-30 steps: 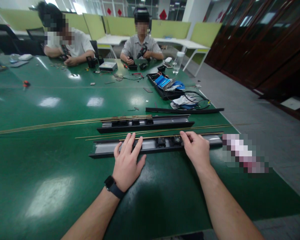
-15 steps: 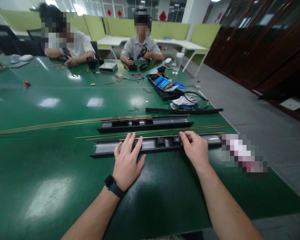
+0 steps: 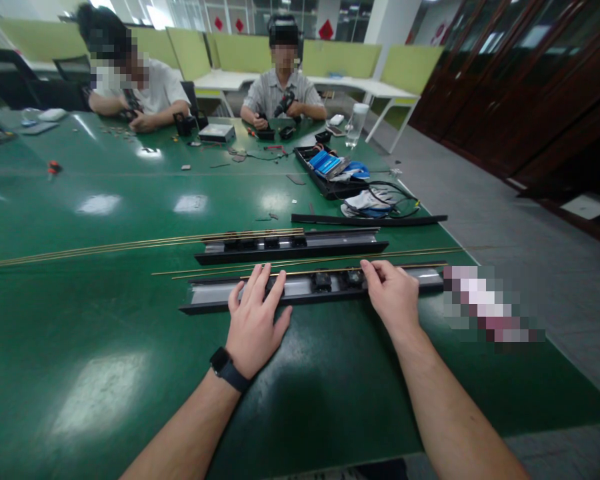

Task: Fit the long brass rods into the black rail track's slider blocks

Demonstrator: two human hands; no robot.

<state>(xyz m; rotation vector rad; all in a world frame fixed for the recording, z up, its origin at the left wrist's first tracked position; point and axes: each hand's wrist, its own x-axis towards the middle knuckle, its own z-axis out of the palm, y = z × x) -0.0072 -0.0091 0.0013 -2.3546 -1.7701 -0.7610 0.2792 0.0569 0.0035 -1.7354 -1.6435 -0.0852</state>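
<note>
A long black-edged channel (image 3: 210,294) with a pale inner face lies across the table in front of me, and several small black blocks (image 3: 322,281) sit inside it. My left hand (image 3: 254,323) rests over its left half, fingers spread, partly hiding a block. Along the channel's far edge runs a thin brass-coloured rod (image 3: 307,272). Near its right part my right hand (image 3: 394,293) has thumb and fingers closed on the rod; the fingertips' exact contact is partly hidden. Just beyond the channel lie two more thin rods (image 3: 205,271).
A second channel (image 3: 345,241) with black blocks lies behind, long rods (image 3: 105,248) across it. Farther back are a black strip (image 3: 370,219), gloves (image 3: 373,202) and a black tray (image 3: 313,171). Two people (image 3: 283,93) work across the green table (image 3: 155,373); its right edge slopes away.
Both hands keep nearly the same place and pose. The right hand has shifted very slightly to the right, and the view has moved a touch.
</note>
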